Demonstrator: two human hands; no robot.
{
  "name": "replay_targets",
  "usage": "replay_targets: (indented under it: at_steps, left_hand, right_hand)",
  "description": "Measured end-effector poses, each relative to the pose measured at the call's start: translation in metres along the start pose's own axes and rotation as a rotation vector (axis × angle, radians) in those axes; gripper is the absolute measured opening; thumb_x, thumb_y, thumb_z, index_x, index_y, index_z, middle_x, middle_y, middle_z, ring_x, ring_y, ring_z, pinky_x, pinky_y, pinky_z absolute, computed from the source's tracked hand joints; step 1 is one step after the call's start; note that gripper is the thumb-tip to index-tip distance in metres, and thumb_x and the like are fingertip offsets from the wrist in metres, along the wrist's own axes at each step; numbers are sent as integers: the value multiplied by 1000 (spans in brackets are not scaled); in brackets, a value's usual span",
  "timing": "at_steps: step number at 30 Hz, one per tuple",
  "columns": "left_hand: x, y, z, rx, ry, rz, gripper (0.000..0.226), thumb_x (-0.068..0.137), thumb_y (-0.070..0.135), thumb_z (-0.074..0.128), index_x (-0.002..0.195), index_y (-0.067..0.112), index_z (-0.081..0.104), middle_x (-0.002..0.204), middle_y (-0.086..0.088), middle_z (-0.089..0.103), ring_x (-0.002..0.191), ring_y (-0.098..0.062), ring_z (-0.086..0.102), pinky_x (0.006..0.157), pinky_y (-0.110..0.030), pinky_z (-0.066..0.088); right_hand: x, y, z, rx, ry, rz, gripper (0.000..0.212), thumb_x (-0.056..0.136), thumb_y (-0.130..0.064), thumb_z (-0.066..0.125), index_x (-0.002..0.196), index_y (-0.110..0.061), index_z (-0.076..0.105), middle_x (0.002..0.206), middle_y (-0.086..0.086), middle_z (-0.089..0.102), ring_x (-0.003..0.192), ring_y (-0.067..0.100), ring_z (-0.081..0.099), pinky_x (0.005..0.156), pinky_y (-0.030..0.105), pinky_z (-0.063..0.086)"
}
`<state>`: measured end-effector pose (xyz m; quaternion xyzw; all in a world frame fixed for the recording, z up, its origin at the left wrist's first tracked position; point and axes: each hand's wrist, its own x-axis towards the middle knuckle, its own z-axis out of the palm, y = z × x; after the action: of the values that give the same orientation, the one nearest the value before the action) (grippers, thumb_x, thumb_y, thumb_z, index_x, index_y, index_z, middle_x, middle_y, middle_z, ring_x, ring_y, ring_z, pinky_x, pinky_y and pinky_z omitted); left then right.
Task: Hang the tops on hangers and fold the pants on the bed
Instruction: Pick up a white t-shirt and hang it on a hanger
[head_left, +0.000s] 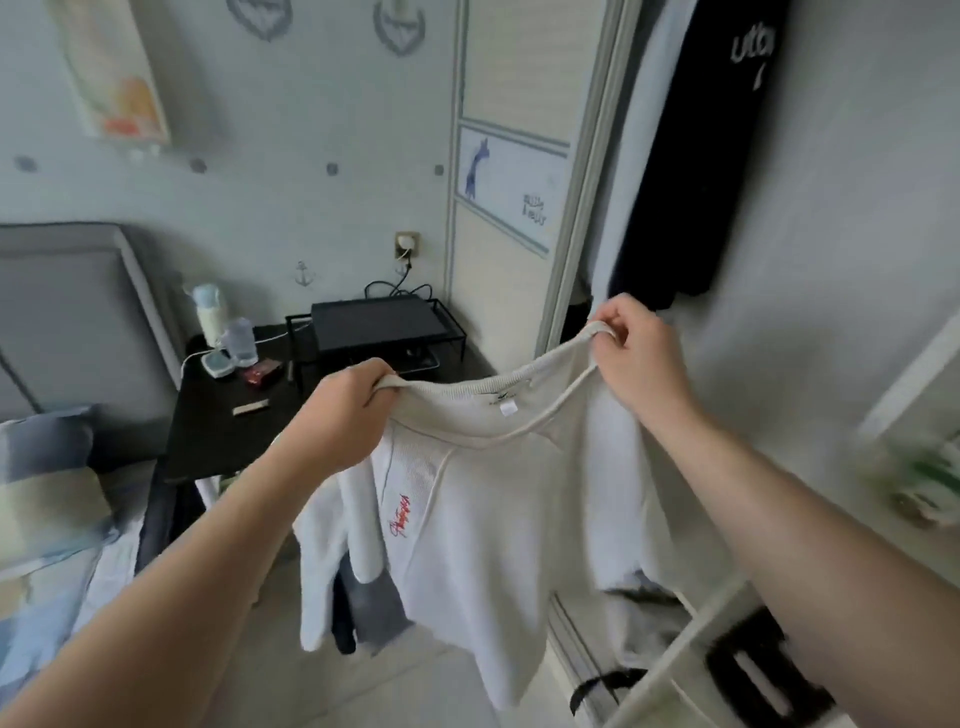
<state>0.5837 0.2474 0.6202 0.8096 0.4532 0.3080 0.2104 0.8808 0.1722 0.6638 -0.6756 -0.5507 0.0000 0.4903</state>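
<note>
At centre frame a white knit top hung lengthwise downward, its ribbed collar stretched upward between both hands. Left hand and right hand each gripped the collar, fingers curled around it.

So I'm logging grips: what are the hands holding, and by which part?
Both grip the white top by its neckband: left hand at one end, right hand at the other.

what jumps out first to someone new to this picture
A white top fills the centre, held up by its neckline: the left hand grips one side, the right hand the other. Red lettering marks its chest, and a dark garment hangs at upper right.
</note>
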Motion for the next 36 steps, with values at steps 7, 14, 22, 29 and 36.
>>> replay_targets:
  at_steps: [7, 14, 22, 29, 36]
  left_hand:
    - [197, 100, -23, 50, 30, 344, 27, 101, 19, 46, 74, 18, 44, 67, 0, 53, 61, -12, 48, 51, -25, 29]
    - [349, 196, -49, -110, 70, 534, 25, 99, 20, 41, 79, 8, 49, 76, -6, 58, 72, -20, 51, 61, -34, 37]
    - [461, 296, -58, -659, -294, 544, 16, 76, 31, 57, 68, 18, 54, 66, -6, 51, 61, -20, 48, 58, -30, 35]
    - [527, 376, -24, -709, -383, 493, 15, 86, 26, 64, 74, 18, 69, 63, -6, 69, 55, -19, 67, 58, -27, 48]
    - [544, 464, 12, -725, -262, 605, 25, 91, 29, 60, 76, 10, 66, 68, -8, 65, 61, -24, 62, 54, -25, 44]
  right_hand:
    - [160, -3, -84, -141, 297, -38, 15, 85, -13, 54, 79, -25, 60, 67, -11, 62, 65, 4, 57, 55, 14, 39]
    - [276, -35, -162, -380, 593, -38, 15, 85, -13, 58, 74, -23, 56, 66, -7, 58, 79, 29, 60, 70, 34, 46]
    - [357, -68, -245, -614, 758, 94, 9, 86, -21, 55, 85, -18, 64, 82, 2, 65, 82, 27, 59, 70, 30, 43]
    - [395, -77, -298, -936, 744, 299, 19, 85, -21, 52, 96, -16, 68, 104, 12, 68, 98, 32, 64, 81, 32, 51]
    - [414, -68, -347, -1139, 523, 563, 18, 85, -8, 58, 98, -3, 70, 84, 17, 69, 69, 31, 67, 59, 37, 59]
